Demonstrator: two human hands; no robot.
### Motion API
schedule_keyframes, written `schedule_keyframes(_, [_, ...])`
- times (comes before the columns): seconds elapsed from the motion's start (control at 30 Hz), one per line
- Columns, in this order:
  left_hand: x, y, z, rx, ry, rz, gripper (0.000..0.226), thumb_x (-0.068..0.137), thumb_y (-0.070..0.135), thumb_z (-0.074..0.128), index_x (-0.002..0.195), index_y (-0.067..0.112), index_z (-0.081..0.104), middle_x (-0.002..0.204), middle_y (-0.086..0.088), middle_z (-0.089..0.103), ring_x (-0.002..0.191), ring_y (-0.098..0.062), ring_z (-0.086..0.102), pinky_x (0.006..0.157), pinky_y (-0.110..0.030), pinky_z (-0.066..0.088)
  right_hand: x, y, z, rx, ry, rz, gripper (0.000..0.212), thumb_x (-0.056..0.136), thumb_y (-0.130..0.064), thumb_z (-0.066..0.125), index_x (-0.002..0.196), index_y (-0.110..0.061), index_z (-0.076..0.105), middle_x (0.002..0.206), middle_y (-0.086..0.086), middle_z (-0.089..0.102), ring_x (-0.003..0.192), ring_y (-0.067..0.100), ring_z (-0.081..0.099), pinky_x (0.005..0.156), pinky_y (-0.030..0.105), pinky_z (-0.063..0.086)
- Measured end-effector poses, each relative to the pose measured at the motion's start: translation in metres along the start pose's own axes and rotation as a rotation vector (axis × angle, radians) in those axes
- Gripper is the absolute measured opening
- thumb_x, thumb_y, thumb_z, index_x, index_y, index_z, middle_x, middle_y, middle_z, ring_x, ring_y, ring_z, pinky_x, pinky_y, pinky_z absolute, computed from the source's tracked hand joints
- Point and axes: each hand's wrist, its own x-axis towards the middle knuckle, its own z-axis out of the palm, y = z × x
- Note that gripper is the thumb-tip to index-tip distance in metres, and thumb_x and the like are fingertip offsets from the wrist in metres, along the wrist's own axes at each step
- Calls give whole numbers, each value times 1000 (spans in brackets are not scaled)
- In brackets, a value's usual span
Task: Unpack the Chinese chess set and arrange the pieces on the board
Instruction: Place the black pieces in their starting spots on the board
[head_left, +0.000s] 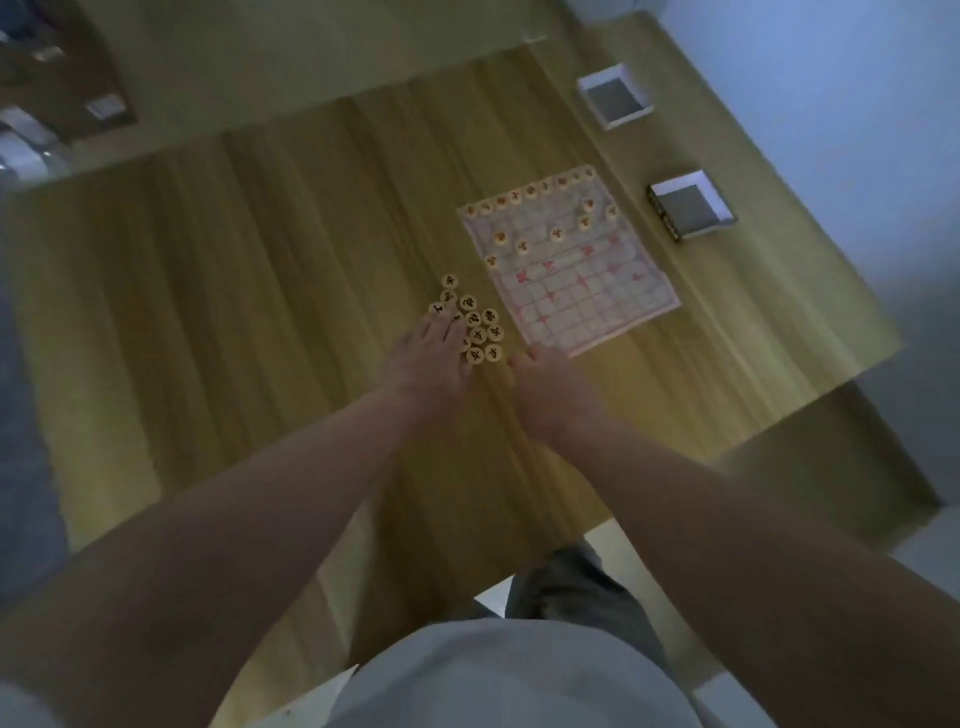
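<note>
resting flat on black pieces (475, 325), left grip (431, 358) spread; right grip (545, 382) curled, contents unclear

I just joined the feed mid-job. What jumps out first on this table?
The paper chess board right of centre, with red-marked pieces set only on its far half. Just left of its near corner sits a loose cluster of black-marked pieces, with the left hand on it and the right hand beside it. Two open boxes lie beyond.
</note>
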Motion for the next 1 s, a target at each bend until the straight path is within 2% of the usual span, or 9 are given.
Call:
schedule_keyframes(0.03, [13, -5, 6, 16, -7, -16, 63, 103, 40, 33, 157, 16, 12, 167, -1, 1, 153, -21, 1, 123, -44, 15, 14, 8, 7, -67, 21, -51, 49, 94, -11, 57, 141, -12, 48, 142, 12, 48, 131, 30, 45, 108, 44, 41])
schedule_keyframes(0.1, [36, -15, 18, 36, 2, -48, 63, 105, 41, 24, 159, 19, 0, 166, 4, -12, 152, -16, -14, 124, -41, 4, 42, 19, 22, -115, -10, -137, 65, 99, -16, 49, 158, -10, 21, 165, 13, 19, 152, 32, 17, 123, 48, 18])
schedule_keyframes(0.17, [53, -20, 26, 44, 39, -71, 63, 105, 41, 20, 158, 20, -6, 165, 5, -17, 150, -15, -19, 124, -39, 0, 65, 27, 40, -126, -54, -250, 64, 107, -30, 30, 161, -10, 1, 169, 9, -8, 155, 27, -10, 125, 49, -5])
schedule_keyframes(0.2, [59, -22, 28, 52, 67, -71, 63, 105, 41, 20, 158, 19, -5, 165, 5, -17, 151, -15, -18, 124, -39, 0, 73, 29, 48, -123, -13, -306, 65, 108, -37, 23, 161, -8, 1, 169, 9, -10, 155, 26, -14, 124, 49, -10])
schedule_keyframes(0.33, [83, -27, 40, 63, 71, -59, 62, 105, 41, 18, 159, 16, 3, 166, 1, -7, 152, -19, -12, 124, -42, 2, 96, 40, 76, -111, 90, -464, 74, 105, -52, 25, 160, -3, 13, 169, 15, 0, 156, 29, -4, 123, 55, 0])
schedule_keyframes(0.53, [94, -36, 54, 123, 94, -20, 63, 103, 48, 3, 159, 21, 9, 166, 3, 3, 152, -20, -7, 124, -45, 5, 121, 45, 87, -130, 94, -519, 85, 102, -62, 18, 159, -3, -1, 167, 19, -7, 155, 32, -11, 124, 53, -2])
schedule_keyframes(0.7, [20, -13, 99, 47, 188, -154, 58, 106, 39, 19, 156, 11, 24, 164, -9, 17, 152, -32, 9, 121, -53, 18, 75, 50, 104, -215, 2, -731, 83, 102, -64, 9, 158, -5, -7, 166, 15, -16, 153, 28, -21, 122, 53, -7])
schedule_keyframes(0.8, [-17, 23, 122, -2, 225, -273, 58, 105, 36, 21, 156, 9, 25, 164, -10, 18, 153, -32, 6, 121, -53, 17, 41, 60, 120, -224, 6, -788, 80, 104, -62, 11, 159, -6, -4, 166, 14, -16, 153, 28, -20, 123, 54, -7])
schedule_keyframes(1.0, [-27, 102, 152, -23, 226, -479, 59, 105, 36, 14, 157, 10, 14, 166, -7, 4, 153, -29, -3, 123, -48, 11, -8, 109, 143, -119, 151, -727, 67, 108, -47, 32, 159, -6, 20, 168, 11, 11, 156, 25, 3, 123, 57, 10])
